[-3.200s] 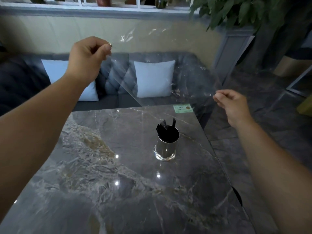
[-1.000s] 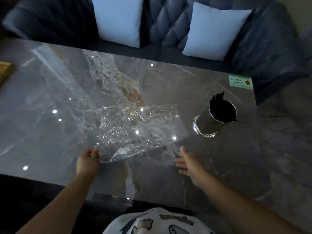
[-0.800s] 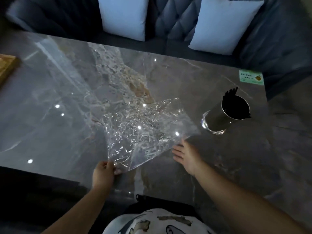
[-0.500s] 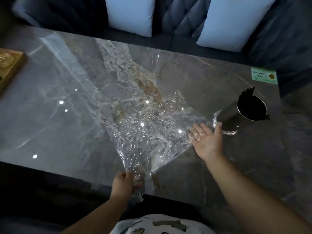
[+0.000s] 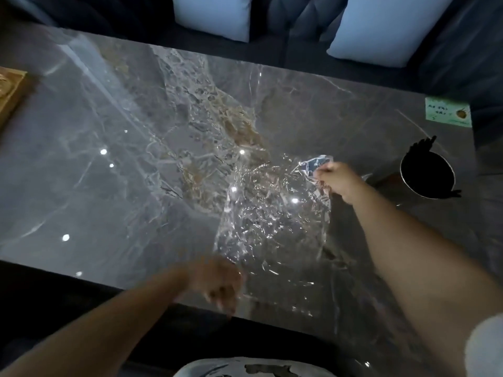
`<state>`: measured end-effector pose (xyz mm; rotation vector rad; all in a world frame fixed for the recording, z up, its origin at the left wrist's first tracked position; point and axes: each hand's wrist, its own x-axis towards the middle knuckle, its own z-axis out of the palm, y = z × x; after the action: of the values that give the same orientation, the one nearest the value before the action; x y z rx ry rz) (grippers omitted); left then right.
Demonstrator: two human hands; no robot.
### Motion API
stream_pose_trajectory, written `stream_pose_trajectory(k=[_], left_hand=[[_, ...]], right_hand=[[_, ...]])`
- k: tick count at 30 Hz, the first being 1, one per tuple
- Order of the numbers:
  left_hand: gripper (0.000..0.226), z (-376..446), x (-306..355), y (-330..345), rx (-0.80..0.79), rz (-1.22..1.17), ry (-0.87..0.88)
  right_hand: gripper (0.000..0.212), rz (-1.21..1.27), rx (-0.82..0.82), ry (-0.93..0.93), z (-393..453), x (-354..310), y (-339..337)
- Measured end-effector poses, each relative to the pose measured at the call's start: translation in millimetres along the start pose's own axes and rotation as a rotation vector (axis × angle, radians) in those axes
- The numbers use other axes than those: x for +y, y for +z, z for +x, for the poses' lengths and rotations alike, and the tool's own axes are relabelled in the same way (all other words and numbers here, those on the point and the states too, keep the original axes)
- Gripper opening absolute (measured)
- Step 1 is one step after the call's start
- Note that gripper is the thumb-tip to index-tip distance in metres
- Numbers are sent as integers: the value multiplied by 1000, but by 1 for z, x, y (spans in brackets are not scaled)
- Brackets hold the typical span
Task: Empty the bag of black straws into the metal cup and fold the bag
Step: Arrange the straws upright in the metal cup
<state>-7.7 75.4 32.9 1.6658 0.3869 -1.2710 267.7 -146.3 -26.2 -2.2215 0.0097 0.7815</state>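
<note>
The clear, crinkled plastic bag [image 5: 272,221] lies spread on the dark marble table [image 5: 109,159], holding nothing. My right hand [image 5: 336,182] pinches the bag's far right corner and lifts it off the surface. My left hand [image 5: 215,281] is blurred at the bag's near left edge, by the table's front edge, fingers pointing down; whether it holds the plastic is unclear. The metal cup [image 5: 402,175] stands at the right, just beyond my right hand, filled with black straws [image 5: 427,172].
A green sticker [image 5: 447,112] sits at the table's far right corner. A wooden item [image 5: 9,88] lies at the left edge. Behind the table is a dark sofa with two pale cushions [image 5: 215,14] [image 5: 386,28].
The bag came down from the air onto the table. My right hand went from flat beside the bag to pinching its far right corner. My left hand shifted right along the near edge.
</note>
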Motion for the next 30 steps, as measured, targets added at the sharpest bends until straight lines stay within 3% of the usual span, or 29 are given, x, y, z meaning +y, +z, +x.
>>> stream_pose_trajectory(k=[4,6,10,13,15,17,18,20,23,26,30], left_hand=[[21,40,33,-76,777,81,230],[13,66,46,-109,1001,113,225],[51,105,66,-147,981,291,98],[71,122,76,-157,957,411,70],[58,127,78,-161,937,378,95],[19,128,75,-164,923,377,144],[13,126,73,-165,930,391,170],[20,120,67,-165,954,368,228],[6,107,54,-161,1057,334,382],[2,96,34,-148,1181,524,617],[3,93,8,-127,1200,802,719]], right_hand=[[10,-39,-67,2,17,-3,-5],[6,-40,-63,4,20,0,-5],[2,70,-25,-5,23,5,-4],[11,106,6,-22,19,8,-3],[18,139,12,-33,15,9,-2],[20,195,-11,-43,10,9,-4],[19,219,-28,-50,8,9,-6],[19,239,-32,-76,5,7,-10],[18,138,22,-139,0,9,-13],[16,-9,44,-231,-10,19,-14],[23,-490,181,-569,-20,39,-10]])
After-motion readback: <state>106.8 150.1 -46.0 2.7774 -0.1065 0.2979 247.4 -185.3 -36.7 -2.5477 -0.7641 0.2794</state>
